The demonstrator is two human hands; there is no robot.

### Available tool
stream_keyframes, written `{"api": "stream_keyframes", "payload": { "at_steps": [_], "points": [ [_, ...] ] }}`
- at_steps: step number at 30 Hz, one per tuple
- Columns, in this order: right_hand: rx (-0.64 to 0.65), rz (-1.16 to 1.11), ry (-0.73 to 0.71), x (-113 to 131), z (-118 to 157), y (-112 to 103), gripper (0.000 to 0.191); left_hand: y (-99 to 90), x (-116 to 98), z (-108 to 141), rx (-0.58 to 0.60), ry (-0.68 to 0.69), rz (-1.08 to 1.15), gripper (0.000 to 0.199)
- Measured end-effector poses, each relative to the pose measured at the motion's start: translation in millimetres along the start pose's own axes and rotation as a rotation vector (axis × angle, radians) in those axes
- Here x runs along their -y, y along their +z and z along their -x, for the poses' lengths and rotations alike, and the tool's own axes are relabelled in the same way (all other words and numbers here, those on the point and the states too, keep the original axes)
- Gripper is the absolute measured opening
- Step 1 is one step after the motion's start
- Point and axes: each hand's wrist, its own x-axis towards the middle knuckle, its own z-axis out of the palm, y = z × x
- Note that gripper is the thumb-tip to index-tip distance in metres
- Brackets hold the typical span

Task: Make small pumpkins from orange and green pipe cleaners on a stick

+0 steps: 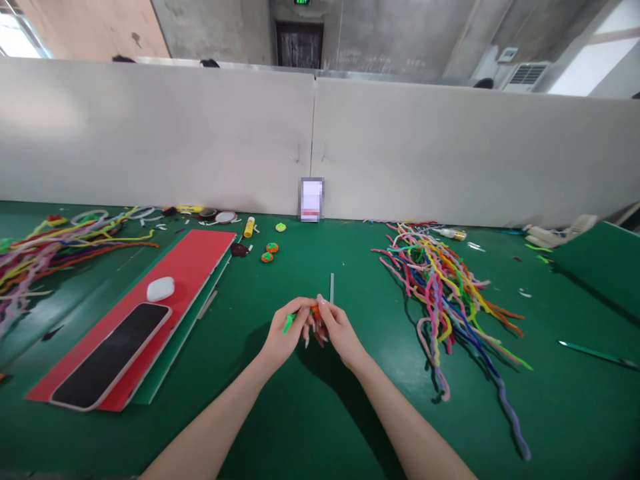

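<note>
My left hand (286,331) and my right hand (341,331) meet above the green table, fingertips together. Between them is a small orange pipe cleaner piece (315,311), mostly covered by the fingers. A bright green pipe cleaner end (289,324) sticks out at the left hand's side; whether it joins the orange piece is hidden. Both hands are closed in a pinch. Just beyond the fingers lies a thin grey strip (331,287). Farther back sit two small orange-and-green coils (272,247) and a pale yellow-green round piece (281,227).
To the right spreads a heap of coloured pipe cleaners (435,287), with a green pen-like tool (597,353) beyond. At left, red folders (200,257) carry a phone (113,357) and a white earbud case (161,289). A glue stick (249,227) stands near the white partition (160,133).
</note>
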Motion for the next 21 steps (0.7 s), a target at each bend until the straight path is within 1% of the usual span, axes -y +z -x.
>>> {"api": "stream_keyframes", "payload": {
  "at_steps": [6,8,14,17,21],
  "points": [
    [0.063,0.043,-0.014,5.4,1.0,-4.6,0.034,-0.2,-5.5,-0.9,0.044,-0.022,-0.005,0.018],
    [0.066,0.063,-0.011,4.5,0.5,-5.7,0.033,-0.4,-5.7,-0.9,0.035,-0.019,-0.007,0.017],
    [0.06,0.124,-0.007,1.0,-0.4,-6.8,0.033,1.8,-6.0,-1.1,0.012,-0.037,-0.018,0.029],
    [0.035,0.139,-0.004,-0.4,-0.5,-6.2,0.033,3.9,-6.7,0.1,-0.052,-0.027,-0.064,0.029],
    [0.009,0.102,0.003,-2.7,-1.4,-5.2,0.034,3.6,-8.0,2.1,-0.186,-0.023,-0.24,0.026]
  ]
}}
